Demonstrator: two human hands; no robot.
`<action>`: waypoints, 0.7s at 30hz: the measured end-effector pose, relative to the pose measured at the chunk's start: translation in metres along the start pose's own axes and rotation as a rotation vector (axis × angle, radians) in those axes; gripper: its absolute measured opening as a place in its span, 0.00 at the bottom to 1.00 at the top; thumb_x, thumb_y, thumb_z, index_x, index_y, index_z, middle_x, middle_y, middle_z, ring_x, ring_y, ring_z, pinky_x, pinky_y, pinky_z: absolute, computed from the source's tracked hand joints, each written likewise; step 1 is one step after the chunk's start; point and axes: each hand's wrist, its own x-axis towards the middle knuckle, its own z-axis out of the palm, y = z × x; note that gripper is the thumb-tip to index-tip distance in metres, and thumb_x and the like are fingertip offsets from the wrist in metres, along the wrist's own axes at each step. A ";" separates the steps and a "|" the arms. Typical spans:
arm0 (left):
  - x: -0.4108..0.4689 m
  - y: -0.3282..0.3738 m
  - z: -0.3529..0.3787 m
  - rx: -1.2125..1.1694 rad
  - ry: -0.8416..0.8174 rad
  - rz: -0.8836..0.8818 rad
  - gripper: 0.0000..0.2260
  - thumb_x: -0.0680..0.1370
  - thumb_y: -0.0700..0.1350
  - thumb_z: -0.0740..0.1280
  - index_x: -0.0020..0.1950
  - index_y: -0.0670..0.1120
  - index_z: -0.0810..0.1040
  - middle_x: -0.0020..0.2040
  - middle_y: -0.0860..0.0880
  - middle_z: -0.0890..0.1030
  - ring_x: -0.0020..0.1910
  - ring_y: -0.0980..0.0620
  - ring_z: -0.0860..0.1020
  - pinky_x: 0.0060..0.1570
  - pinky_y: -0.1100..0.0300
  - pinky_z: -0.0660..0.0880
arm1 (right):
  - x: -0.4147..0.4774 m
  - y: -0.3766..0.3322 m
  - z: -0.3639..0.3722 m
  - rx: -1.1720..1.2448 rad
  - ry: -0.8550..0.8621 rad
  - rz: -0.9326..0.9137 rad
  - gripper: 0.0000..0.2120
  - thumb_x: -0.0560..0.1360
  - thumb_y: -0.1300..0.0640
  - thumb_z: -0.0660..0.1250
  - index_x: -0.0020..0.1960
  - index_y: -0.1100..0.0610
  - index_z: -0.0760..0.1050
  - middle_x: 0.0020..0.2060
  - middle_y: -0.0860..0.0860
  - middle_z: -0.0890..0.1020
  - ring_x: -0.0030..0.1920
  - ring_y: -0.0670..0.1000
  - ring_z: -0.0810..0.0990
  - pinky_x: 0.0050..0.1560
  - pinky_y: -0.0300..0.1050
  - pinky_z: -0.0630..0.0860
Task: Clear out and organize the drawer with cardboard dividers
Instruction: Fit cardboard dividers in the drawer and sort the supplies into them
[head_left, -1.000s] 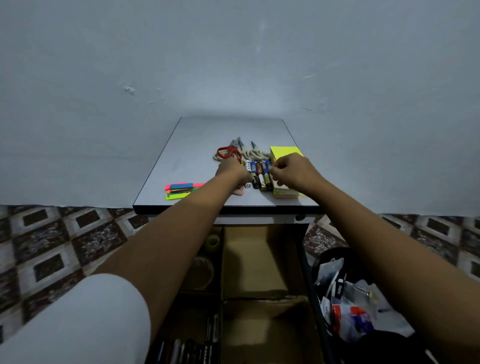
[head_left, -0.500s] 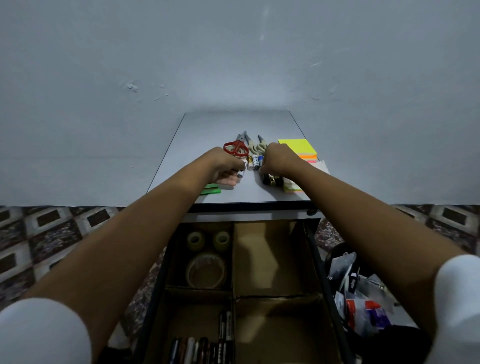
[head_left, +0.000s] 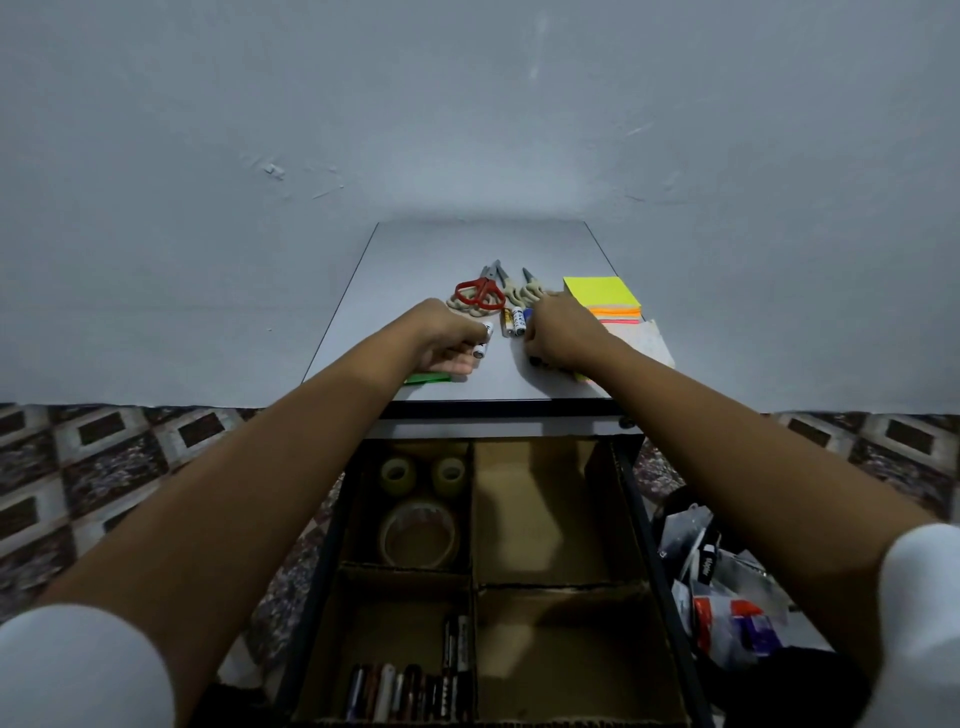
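Left grip (head_left: 451, 340) was curled round a pale battery (head_left: 483, 345), whose round metal end poked out beside the thumb, over the near half of the bench (head_left: 431, 260). Right grip (head_left: 558, 332) lay knuckles-up with its fingers curled under. Dark ends showed at its near edge, but whether it pinched anything could not be told. Between the two lay loose cells (head_left: 513, 323), slim with printed wraps, touching side by side. Behind them were scissors (head_left: 480, 293), red handles over beige ones, and a square stack of neon notes (head_left: 602, 296). A green slip (head_left: 428, 378) lay under the left wrist. Below the bench's near edge the drawer (head_left: 655, 545) stood open, well apart from both grips. Brown cardboard dividers (head_left: 472, 519) split it in four, with clear tape (head_left: 418, 535) rolls far left and a row of slim cylinders (head_left: 410, 686) near left.
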 end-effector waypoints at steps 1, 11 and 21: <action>0.000 0.000 0.000 -0.004 0.002 0.000 0.09 0.76 0.40 0.67 0.38 0.40 0.72 0.33 0.44 0.75 0.27 0.53 0.75 0.27 0.64 0.77 | 0.000 0.001 0.002 0.006 0.003 -0.007 0.08 0.72 0.66 0.62 0.46 0.68 0.79 0.47 0.63 0.81 0.51 0.60 0.78 0.41 0.42 0.67; -0.006 -0.002 -0.001 -0.014 0.009 0.010 0.08 0.76 0.40 0.67 0.40 0.39 0.73 0.34 0.44 0.76 0.27 0.53 0.76 0.30 0.63 0.78 | -0.002 0.002 0.010 0.040 0.008 -0.005 0.13 0.71 0.53 0.72 0.46 0.65 0.80 0.44 0.58 0.82 0.47 0.56 0.79 0.43 0.45 0.74; -0.028 -0.011 -0.006 -0.081 0.027 0.054 0.06 0.76 0.41 0.68 0.41 0.39 0.76 0.32 0.45 0.76 0.30 0.53 0.76 0.39 0.60 0.79 | -0.019 -0.010 0.003 0.227 0.060 0.088 0.08 0.72 0.60 0.67 0.39 0.66 0.78 0.32 0.56 0.76 0.38 0.54 0.74 0.29 0.39 0.62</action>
